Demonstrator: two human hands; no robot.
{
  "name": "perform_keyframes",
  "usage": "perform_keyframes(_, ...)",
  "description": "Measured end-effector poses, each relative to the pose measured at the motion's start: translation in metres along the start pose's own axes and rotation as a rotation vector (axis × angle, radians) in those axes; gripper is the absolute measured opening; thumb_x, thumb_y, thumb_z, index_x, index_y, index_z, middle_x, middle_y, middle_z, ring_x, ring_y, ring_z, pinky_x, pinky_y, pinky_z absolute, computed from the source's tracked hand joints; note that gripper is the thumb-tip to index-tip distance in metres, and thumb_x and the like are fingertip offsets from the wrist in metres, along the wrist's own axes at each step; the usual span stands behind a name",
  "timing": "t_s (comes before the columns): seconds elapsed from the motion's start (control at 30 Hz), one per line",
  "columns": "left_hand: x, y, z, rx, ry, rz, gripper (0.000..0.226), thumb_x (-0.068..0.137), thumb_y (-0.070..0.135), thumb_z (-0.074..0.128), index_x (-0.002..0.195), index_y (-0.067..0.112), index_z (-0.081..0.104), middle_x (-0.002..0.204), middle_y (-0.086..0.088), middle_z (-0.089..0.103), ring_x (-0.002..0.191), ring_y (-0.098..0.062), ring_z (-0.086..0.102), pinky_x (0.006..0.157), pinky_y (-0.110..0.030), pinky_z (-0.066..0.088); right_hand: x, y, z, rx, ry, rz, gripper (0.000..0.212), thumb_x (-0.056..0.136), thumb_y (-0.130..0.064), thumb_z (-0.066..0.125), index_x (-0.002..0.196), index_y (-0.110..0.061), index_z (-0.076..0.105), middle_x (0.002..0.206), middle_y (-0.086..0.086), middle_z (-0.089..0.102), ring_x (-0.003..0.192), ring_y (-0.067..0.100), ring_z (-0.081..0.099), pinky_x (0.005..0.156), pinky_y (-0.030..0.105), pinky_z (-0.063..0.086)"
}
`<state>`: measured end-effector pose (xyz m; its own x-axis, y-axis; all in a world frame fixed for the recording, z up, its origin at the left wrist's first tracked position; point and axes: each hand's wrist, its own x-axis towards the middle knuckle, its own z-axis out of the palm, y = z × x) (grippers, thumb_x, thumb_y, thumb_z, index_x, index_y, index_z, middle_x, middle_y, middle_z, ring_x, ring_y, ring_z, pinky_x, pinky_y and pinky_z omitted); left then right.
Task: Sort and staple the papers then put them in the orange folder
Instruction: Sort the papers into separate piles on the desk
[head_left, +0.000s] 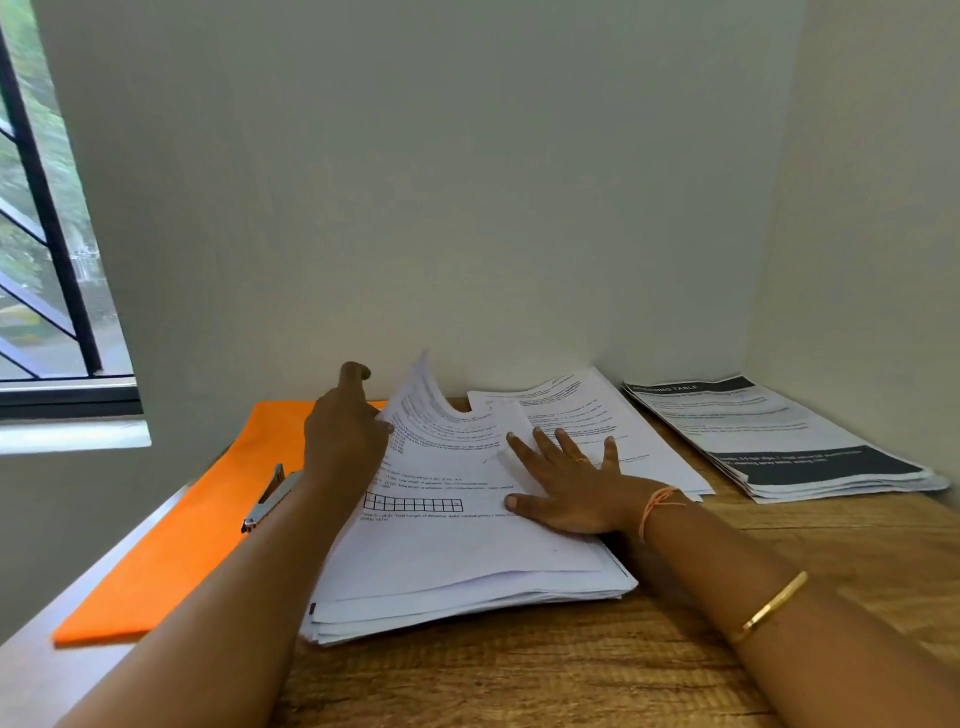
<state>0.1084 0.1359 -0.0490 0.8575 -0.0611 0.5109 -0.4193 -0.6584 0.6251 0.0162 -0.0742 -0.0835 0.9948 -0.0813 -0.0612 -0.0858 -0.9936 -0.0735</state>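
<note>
Pinching a curled sheet, the left hand hides its fingertips; the right hand presses flat on the stack.

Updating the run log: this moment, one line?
left hand: pinches curled top sheet | right hand: flat on paper stack | stapler: on orange folder
</note>
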Motion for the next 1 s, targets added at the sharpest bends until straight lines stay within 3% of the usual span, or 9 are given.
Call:
perform_keyframes(0.17, 0.002, 0.003, -0.006, -0.185, 0.105, 0.086, 0.015, 0.087, 0.011, 0.061, 0.102, 0.01, 0.062, 0.099, -0.004, 0.064, 0.085, -0.016, 0.054, 0.067, -0.021, 0.036, -0.002, 0.003, -0.013, 0.579, 0.314, -0.001, 0.082, 0.094, -0.048, 0.047, 0.151, -0.025, -0.008, 0.156, 0.004, 0.022, 0.142, 0.022, 0.025, 0.116, 0.045, 0.015)
perform_keyframes(0.23, 0.001, 0.007, -0.009, -0.263, 0.152, 0.12, 0.01, 0.088, 0.012, 0.06, 0.098, 0.01, 0.063, 0.095, 0.004, 0.062, 0.078, -0.007, 0.053, 0.06, -0.005, 0.034, -0.003, 0.003, -0.019, 0.846, 0.465, 0.041, 0.076, 0.095, -0.039, 0.05, 0.152, -0.022, 0.003, 0.147, 0.008, 0.04, 0.132, 0.023, 0.041, 0.104, 0.029, 0.032)
perform_keyframes(0.3, 0.003, 0.009, -0.009, -0.355, 0.174, 0.119, 0.009, 0.088, 0.012, 0.062, 0.097, 0.012, 0.063, 0.094, 0.007, 0.061, 0.075, -0.001, 0.053, 0.061, 0.001, 0.036, -0.003, 0.004, -0.026, 1.006, 0.533, 0.128, 0.068, 0.096, -0.034, 0.05, 0.151, -0.022, 0.011, 0.137, 0.007, 0.048, 0.125, 0.024, 0.047, 0.095, 0.026, 0.034)
perform_keyframes(0.43, 0.005, 0.005, -0.001, -0.511, 0.161, 0.059, 0.01, 0.085, 0.016, 0.066, 0.095, 0.017, 0.063, 0.093, 0.006, 0.064, 0.088, -0.014, 0.061, 0.078, -0.028, 0.049, 0.002, 0.013, -0.025, 1.288, 0.461, 0.195, 0.036, 0.094, -0.032, 0.054, 0.127, -0.018, 0.05, 0.119, 0.002, 0.061, 0.108, 0.022, 0.058, 0.1, 0.035, 0.043)
perform_keyframes(0.5, 0.004, 0.005, 0.004, -0.509, 0.139, 0.056, 0.01, 0.085, 0.016, 0.066, 0.094, 0.018, 0.062, 0.089, 0.01, 0.063, 0.088, -0.013, 0.06, 0.073, -0.023, 0.047, 0.004, 0.014, -0.024, 1.408, 0.407, 0.175, 0.009, 0.094, -0.021, 0.055, 0.098, -0.017, 0.062, 0.111, 0.007, 0.066, 0.1, 0.026, 0.062, 0.093, 0.038, 0.049)
perform_keyframes(0.57, 0.002, 0.006, 0.007, -0.479, 0.126, 0.055, 0.009, 0.087, 0.016, 0.065, 0.094, 0.017, 0.06, 0.085, 0.012, 0.06, 0.086, -0.013, 0.06, 0.067, -0.017, 0.043, 0.006, 0.019, -0.026, 1.346, 0.447, 0.224, 0.008, 0.093, -0.014, 0.055, 0.087, -0.016, 0.061, 0.104, 0.005, 0.063, 0.094, 0.025, 0.058, 0.084, 0.03, 0.047)
perform_keyframes(0.7, 0.003, 0.003, 0.008, -0.372, 0.153, -0.012, 0.019, 0.092, 0.017, 0.058, 0.11, 0.011, 0.058, 0.097, -0.001, 0.064, 0.097, -0.022, 0.061, 0.076, -0.027, 0.04, 0.003, 0.043, -0.029, 1.109, 0.713, 0.399, 0.02, 0.09, -0.004, 0.046, 0.101, -0.006, 0.063, 0.096, 0.013, 0.06, 0.08, 0.025, 0.053, 0.068, 0.027, 0.039)
perform_keyframes(0.83, 0.005, -0.007, 0.009, -0.047, 0.007, -0.04, 0.043, 0.086, 0.016, 0.066, 0.126, 0.01, 0.049, 0.124, -0.013, 0.055, 0.113, -0.028, 0.052, 0.087, -0.033, 0.039, -0.01, 0.084, -0.029, 0.966, 0.869, 0.558, 0.028, 0.092, -0.008, 0.04, 0.111, -0.005, 0.06, 0.111, 0.017, 0.061, 0.09, 0.029, 0.052, 0.077, 0.032, 0.04)
perform_keyframes(1.0, 0.002, -0.009, 0.008, 0.183, -0.175, -0.099, 0.062, 0.081, 0.03, 0.073, 0.13, 0.01, 0.042, 0.126, -0.017, 0.05, 0.116, -0.034, 0.048, 0.089, -0.037, 0.04, -0.015, 0.108, -0.024, 0.98, 0.867, 0.651, 0.035, 0.094, -0.007, 0.04, 0.124, -0.004, 0.057, 0.127, 0.018, 0.057, 0.111, 0.037, 0.053, 0.088, 0.035, 0.042)
